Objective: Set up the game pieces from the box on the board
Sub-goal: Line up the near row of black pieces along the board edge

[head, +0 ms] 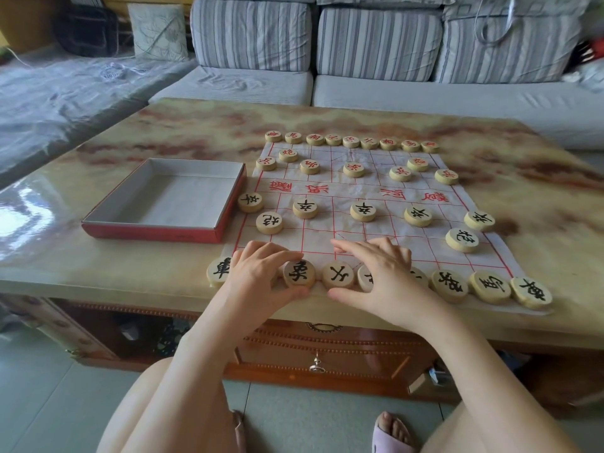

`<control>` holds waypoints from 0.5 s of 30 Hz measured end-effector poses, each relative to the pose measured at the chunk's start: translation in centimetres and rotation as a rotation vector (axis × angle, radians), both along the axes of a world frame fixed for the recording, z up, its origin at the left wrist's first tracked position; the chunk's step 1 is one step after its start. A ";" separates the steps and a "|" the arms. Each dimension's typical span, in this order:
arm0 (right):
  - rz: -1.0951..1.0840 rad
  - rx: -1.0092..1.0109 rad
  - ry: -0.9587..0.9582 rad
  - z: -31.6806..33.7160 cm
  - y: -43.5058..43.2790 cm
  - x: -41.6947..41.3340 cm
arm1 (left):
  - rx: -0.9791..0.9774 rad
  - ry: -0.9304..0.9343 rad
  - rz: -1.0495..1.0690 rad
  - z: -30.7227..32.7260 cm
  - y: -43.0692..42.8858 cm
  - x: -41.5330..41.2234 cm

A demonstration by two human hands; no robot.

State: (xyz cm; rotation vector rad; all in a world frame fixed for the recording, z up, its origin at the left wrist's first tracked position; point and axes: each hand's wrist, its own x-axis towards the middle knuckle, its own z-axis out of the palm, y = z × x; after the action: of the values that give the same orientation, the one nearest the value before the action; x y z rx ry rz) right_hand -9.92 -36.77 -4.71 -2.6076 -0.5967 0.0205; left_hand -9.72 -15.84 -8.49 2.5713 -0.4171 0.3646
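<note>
A paper board (346, 188) with red lines lies on the marble table. Wooden discs with red characters (351, 141) stand in rows along its far side. Discs with black characters (362, 212) fill the near half. The near row (489, 287) runs along the table's front edge. My left hand (258, 273) lies over that row, its fingers and thumb on either side of one black disc (299, 274). My right hand (379, 276) rests flat over the middle discs, thumb stretched along the near edge. A second black disc (338, 275) shows between the two hands.
The red cardboard box (153, 231), with no pieces inside, sits on the table left of the board. The table (523, 178) stands in front of a striped grey sofa (376, 44). A drawer with a key (316, 366) is under the front edge.
</note>
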 end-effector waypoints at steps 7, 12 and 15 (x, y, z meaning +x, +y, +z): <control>-0.017 0.002 -0.053 -1.1 -0.1 0.7 | -0.006 0.026 -0.016 0.1 0.3 -0.1; -0.033 -0.086 -0.141 -1.7 0.1 1.1 | -0.044 0.007 -0.004 0.2 0.5 -0.2; -0.027 -0.073 -0.143 -1.7 -0.2 1.0 | -0.048 0.005 -0.011 0.3 0.5 -0.2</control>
State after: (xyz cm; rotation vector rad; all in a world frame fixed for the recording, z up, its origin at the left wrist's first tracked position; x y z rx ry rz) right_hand -8.93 -36.95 -6.42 -2.7037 -0.6209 -0.1574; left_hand -9.94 -15.38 -8.17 2.5217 -0.4161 0.3603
